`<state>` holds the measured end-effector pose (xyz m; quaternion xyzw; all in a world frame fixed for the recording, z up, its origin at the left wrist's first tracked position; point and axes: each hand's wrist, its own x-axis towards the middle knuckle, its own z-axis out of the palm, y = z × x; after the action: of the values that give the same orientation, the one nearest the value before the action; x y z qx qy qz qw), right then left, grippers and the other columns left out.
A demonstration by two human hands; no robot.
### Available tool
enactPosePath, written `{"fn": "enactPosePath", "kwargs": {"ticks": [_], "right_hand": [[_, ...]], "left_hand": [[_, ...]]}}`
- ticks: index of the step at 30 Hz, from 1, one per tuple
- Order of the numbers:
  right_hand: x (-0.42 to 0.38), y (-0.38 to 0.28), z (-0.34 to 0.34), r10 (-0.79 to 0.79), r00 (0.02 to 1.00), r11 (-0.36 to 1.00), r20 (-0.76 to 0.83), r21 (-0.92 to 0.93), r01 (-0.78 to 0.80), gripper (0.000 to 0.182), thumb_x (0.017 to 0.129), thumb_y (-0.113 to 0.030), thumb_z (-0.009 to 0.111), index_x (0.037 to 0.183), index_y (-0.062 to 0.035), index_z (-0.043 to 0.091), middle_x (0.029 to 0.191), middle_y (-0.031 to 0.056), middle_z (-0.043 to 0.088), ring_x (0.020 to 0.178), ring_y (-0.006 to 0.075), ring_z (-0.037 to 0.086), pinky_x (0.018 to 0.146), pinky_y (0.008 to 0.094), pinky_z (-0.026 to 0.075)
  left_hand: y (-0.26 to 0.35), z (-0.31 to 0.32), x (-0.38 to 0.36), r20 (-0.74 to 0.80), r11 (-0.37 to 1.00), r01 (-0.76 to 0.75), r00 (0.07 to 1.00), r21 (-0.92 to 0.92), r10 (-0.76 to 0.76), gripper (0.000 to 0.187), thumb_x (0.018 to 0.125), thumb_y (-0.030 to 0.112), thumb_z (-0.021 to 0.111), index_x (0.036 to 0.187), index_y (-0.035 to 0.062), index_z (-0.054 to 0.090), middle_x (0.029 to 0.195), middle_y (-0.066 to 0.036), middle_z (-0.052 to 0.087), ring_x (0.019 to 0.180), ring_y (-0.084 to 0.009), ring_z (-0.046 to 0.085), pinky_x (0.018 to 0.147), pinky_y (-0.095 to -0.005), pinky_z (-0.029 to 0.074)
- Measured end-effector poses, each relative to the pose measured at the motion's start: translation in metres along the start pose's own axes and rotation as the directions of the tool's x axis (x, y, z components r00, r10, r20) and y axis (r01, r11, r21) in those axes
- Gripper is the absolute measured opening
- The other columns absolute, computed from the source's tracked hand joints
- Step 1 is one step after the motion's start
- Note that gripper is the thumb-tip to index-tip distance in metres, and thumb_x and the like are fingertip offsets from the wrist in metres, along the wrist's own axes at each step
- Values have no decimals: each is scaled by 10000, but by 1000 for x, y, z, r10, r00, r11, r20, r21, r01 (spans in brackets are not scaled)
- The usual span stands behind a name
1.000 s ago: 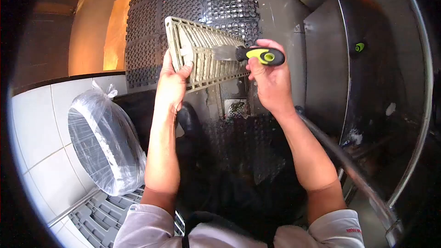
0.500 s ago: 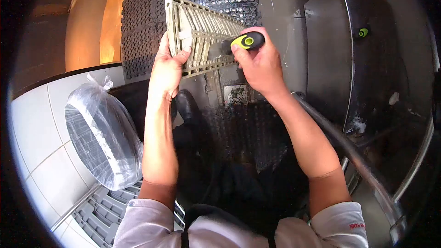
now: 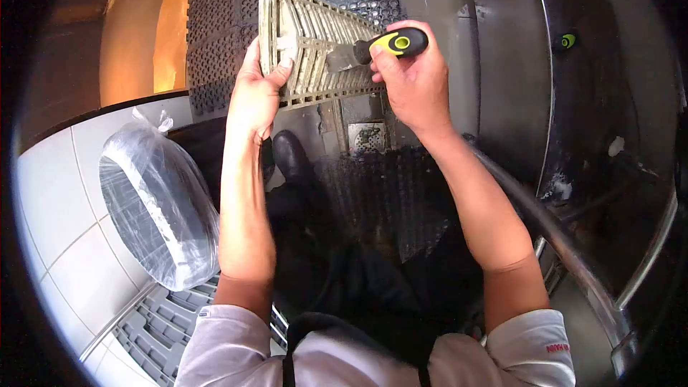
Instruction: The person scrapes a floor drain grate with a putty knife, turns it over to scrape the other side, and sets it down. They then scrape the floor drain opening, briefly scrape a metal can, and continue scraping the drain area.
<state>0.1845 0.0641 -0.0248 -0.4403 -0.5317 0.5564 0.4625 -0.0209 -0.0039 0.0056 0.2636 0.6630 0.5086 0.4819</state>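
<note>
A slatted, off-white grate (image 3: pixel 315 46) with grimy ribs is held up at an angle in the upper middle. My left hand (image 3: pixel 259 89) grips its left edge, thumb on the front face. In my right hand (image 3: pixel 419 79) is a scraper (image 3: pixel 408 42) with a black and lime-green handle. Its flat metal blade rests against the ribs near the middle of the grate. The fingers of my left hand behind the grate are hidden.
A black perforated rubber mat (image 3: pixel 229 21) covers the floor beyond. A plastic-wrapped round object (image 3: pixel 161 208) stands at the left by white tiles (image 3: pixel 64 208), above a grey slatted crate (image 3: pixel 161 330). A floor drain (image 3: pixel 368 137) lies below the grate. Metal piping (image 3: pixel 552 229) runs along the right.
My right hand has moved slightly right and up with the scraper, whose blade shows more clearly against the ribs. The grate sits a little higher in view.
</note>
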Motion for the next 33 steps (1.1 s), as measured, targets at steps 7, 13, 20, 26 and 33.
{"fn": "enactPosePath", "kwargs": {"ticks": [7,13,20,26,33], "right_hand": [[-3,2,3,-22,1000,999,12,-40,22,237,924,-53,657,1112,-19,516,894,56,642,707,107,631,608,263,554],[-7,1,4,61,995,997,83,-61,-56,247,893,-88,685,1078,-22,534,853,58,647,710,109,636,633,278,547],[-14,-4,5,54,998,997,43,-50,-51,248,838,-149,714,1020,-60,572,735,40,636,650,122,622,624,304,514],[-32,-22,1,-162,986,969,46,-180,168,251,810,-120,706,1009,-43,574,814,116,624,704,246,646,635,348,520],[-96,-27,23,-322,878,843,356,-315,436,376,724,-96,783,1042,-61,586,1032,161,611,882,344,655,743,401,553]], "left_hand": [[-2,1,2,0,1000,3,1000,-15,-3,539,962,10,586,1470,67,416,1318,-86,605,1157,-168,581,1018,-319,445],[-3,0,3,-13,997,18,1000,-76,-19,518,960,-19,571,1452,58,428,1307,-94,608,1153,-167,583,1008,-304,449],[1,1,3,-13,996,25,1000,-86,-26,496,970,15,580,1443,63,439,1297,-90,613,1139,-175,596,994,-320,470],[-3,-2,5,4,973,62,998,-222,-63,412,1026,190,554,1415,79,475,1254,-75,624,1109,-157,602,954,-318,505],[-7,9,1,-44,976,41,998,-214,-52,409,1036,237,533,1414,93,471,1273,-61,615,1129,-169,604,962,-343,503]]}}
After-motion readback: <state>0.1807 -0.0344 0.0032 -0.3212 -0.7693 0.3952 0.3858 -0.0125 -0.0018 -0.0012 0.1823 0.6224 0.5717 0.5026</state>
